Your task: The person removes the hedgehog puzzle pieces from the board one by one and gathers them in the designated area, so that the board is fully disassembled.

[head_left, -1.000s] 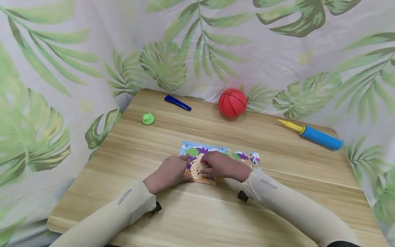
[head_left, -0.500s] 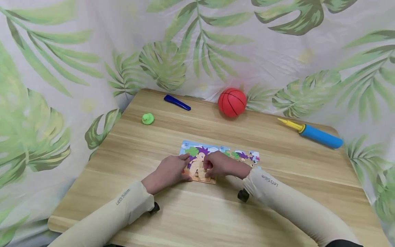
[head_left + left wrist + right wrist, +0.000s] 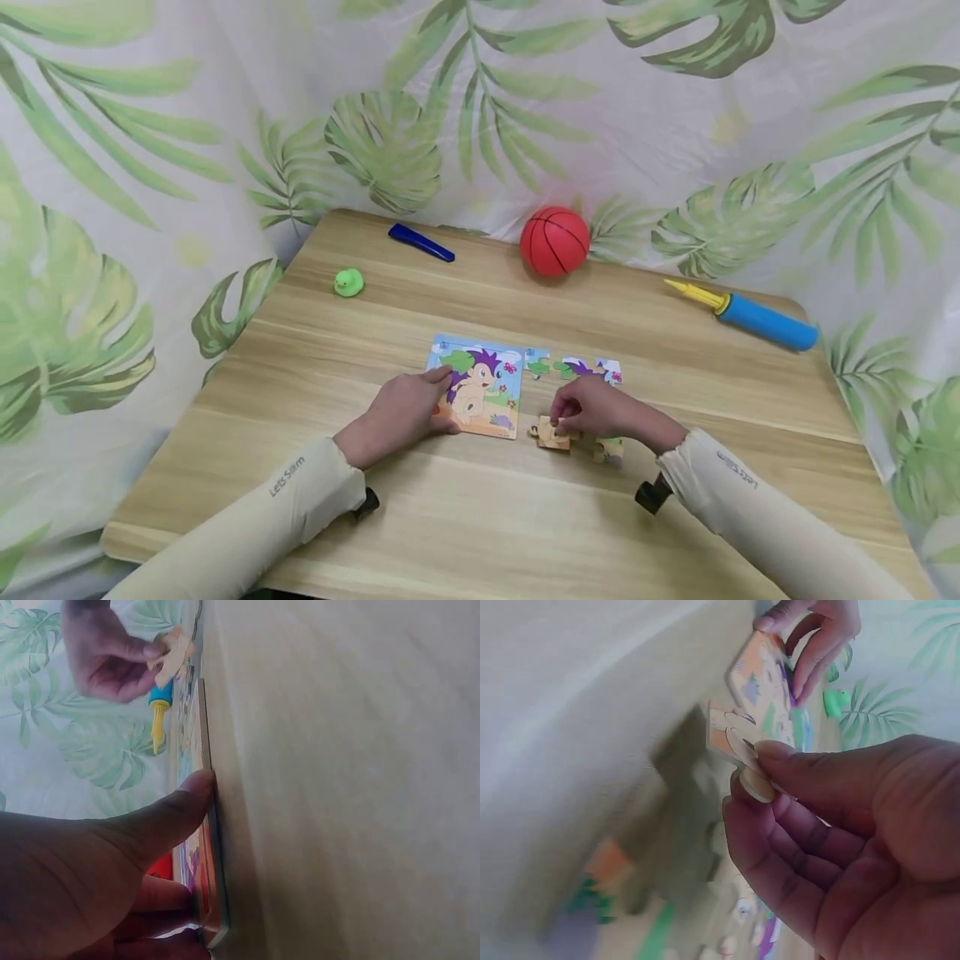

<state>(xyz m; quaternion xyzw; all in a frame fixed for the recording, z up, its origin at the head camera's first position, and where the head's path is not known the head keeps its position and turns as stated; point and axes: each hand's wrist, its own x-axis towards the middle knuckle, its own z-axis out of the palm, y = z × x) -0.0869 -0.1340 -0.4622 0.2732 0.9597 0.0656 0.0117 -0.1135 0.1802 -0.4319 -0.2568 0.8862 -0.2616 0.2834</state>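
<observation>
A puzzle board point(image 3: 495, 417) printed with a purple-haired hedgehog lies mid-table. My left hand point(image 3: 401, 412) holds it at its left side, the thumb point(image 3: 196, 784) against the near edge and the fingers at the left edge. To the right of the board, my right hand point(image 3: 600, 410) pinches a jigsaw piece point(image 3: 735, 739) between thumb and curled fingers. That piece is held above the tabletop, with its shadow below it in the right wrist view. Several loose jigsaw pieces point(image 3: 609, 452) lie around and beyond the right hand, which partly hides them.
At the back of the wooden table point(image 3: 300, 517) sit a dark blue elongated object point(image 3: 422, 242) and a red ball point(image 3: 555, 242). A green toy duck point(image 3: 348, 282) stands at back left, and a blue-and-yellow hand pump point(image 3: 765, 321) lies at back right.
My right hand has moved right from over the board to the loose pieces, carrying a jigsaw piece. More of the board's picture shows now. My left hand has stayed at the board.
</observation>
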